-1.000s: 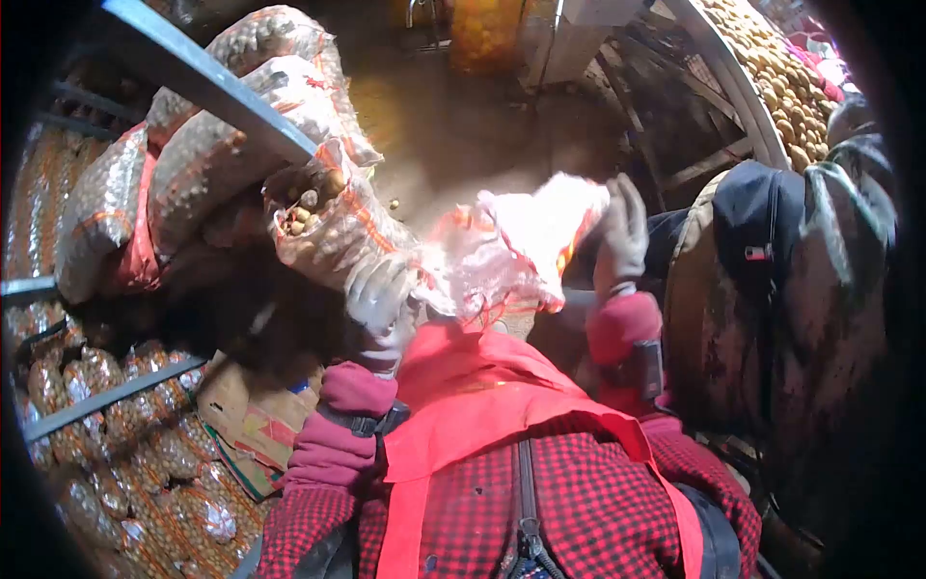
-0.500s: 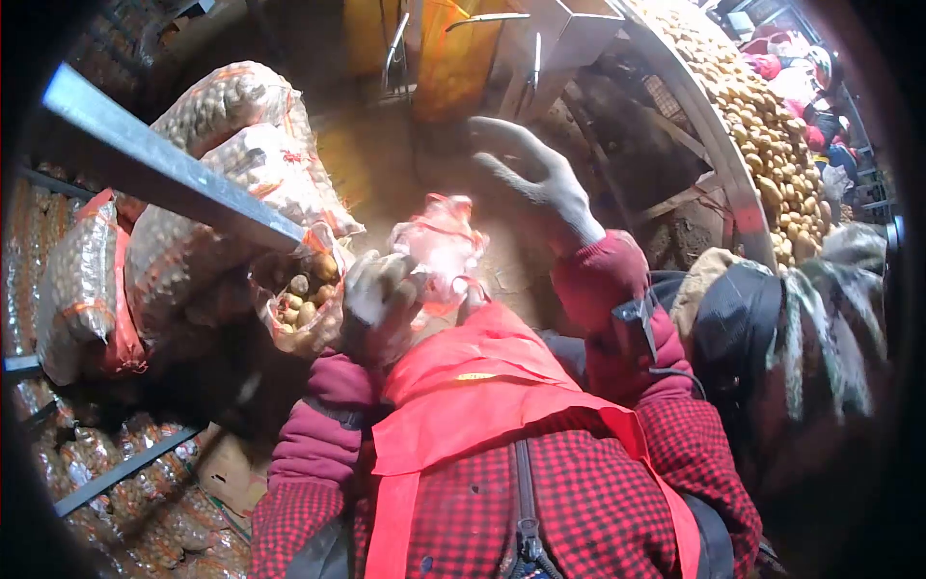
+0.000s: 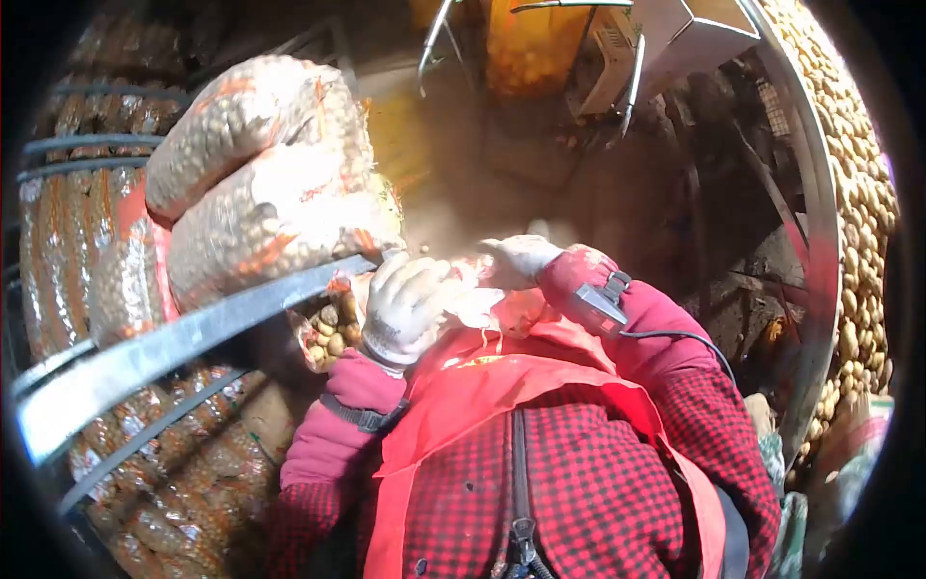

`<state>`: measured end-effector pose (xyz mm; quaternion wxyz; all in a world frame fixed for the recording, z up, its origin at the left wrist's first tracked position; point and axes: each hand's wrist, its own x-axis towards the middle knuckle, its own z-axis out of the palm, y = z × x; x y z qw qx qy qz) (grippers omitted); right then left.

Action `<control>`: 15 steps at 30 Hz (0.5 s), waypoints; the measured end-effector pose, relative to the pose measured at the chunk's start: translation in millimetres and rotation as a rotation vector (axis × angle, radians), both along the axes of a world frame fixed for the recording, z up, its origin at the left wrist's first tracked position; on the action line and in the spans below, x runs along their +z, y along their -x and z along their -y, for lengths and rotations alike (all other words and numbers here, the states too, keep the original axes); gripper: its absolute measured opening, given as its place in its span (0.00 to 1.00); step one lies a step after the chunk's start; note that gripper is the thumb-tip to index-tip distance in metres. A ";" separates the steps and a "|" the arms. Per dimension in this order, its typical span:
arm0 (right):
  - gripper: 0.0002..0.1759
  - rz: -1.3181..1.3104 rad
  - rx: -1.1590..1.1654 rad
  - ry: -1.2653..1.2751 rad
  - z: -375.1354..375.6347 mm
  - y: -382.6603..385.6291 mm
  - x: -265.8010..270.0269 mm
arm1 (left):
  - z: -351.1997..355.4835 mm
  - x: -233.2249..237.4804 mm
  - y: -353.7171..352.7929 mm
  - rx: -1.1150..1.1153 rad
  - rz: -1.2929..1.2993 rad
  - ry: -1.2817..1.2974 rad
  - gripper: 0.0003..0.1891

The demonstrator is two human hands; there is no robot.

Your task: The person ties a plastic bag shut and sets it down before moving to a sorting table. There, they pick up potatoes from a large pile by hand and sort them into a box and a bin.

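Note:
My left hand [image 3: 405,307], in a pale work glove, is bent over the near side of a pinkish-white bag [image 3: 477,301], its fingers closed on the material. From the other side my right hand [image 3: 524,259], also gloved, reaches in with its fingers pressed together at the bag's upper edge. The bag lies against my red apron [image 3: 473,405] and is washed out by glare, so its contents cannot be made out. Just left of my left hand stands an open mesh bag of potatoes [image 3: 333,333].
Large filled mesh sacks [image 3: 275,207] are stacked at the left behind a metal bar [image 3: 193,352]. More packed bags [image 3: 164,482] fill the lower left. A curved bin edge [image 3: 820,241] holds many potatoes [image 3: 858,289] at the right. A yellow sack [image 3: 535,53] stands ahead.
My right hand has come down and inward from its raised, spread position to the pinkish bag. My left hand has shifted right onto it. The view has turned left.

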<state>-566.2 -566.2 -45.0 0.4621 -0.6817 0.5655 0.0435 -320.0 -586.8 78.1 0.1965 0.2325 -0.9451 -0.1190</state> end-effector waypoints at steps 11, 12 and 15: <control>0.20 -0.026 -0.906 0.040 3.4 208.6 -33.8 | 115.8 -59.4 -41.1 0.625 0.437 -0.192 0.20; 0.20 -0.053 -0.856 0.054 8.3 204.0 -27.5 | 124.9 -59.1 -19.5 0.615 0.339 -0.212 0.23; 0.23 -0.192 -0.697 0.036 31.0 176.2 -7.5 | 141.2 -48.1 74.5 0.352 0.248 -0.284 0.41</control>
